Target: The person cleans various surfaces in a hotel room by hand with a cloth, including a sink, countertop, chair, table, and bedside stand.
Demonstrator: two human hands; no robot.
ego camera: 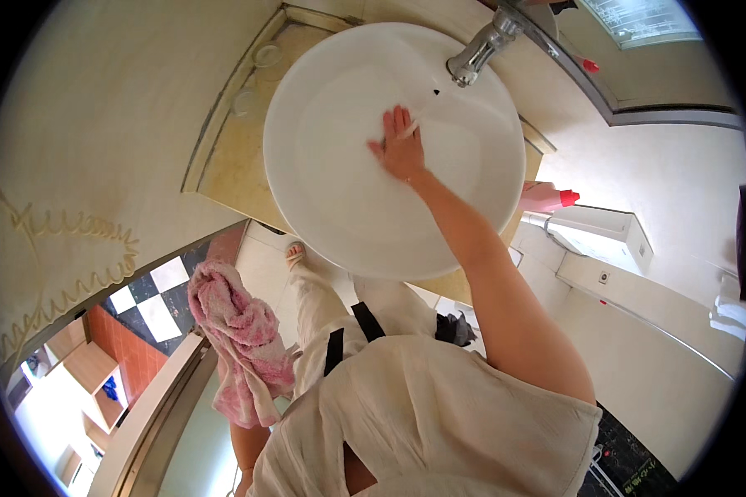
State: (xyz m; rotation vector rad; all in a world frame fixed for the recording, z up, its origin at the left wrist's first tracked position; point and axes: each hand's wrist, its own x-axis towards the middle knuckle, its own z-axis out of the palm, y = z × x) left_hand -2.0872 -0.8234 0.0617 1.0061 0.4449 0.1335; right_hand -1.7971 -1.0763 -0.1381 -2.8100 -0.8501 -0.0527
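A round white washbasin lies before me, with a chrome faucet at its upper right rim. My right hand is over the bowl with fingers extended and thumb apart, holding nothing; a thin stream of water from the faucet reaches its fingers. A pink and white terry towel hangs bunched at the left, draped over the end of my left arm. The towel hides my left hand, so its grip cannot be seen.
The basin stands on a yellowish stone counter. A pink bottle with a red cap is beyond its right side. A mirror frame borders the upper right. A coiled cream hose hangs at left, above a doorway with a checkered floor.
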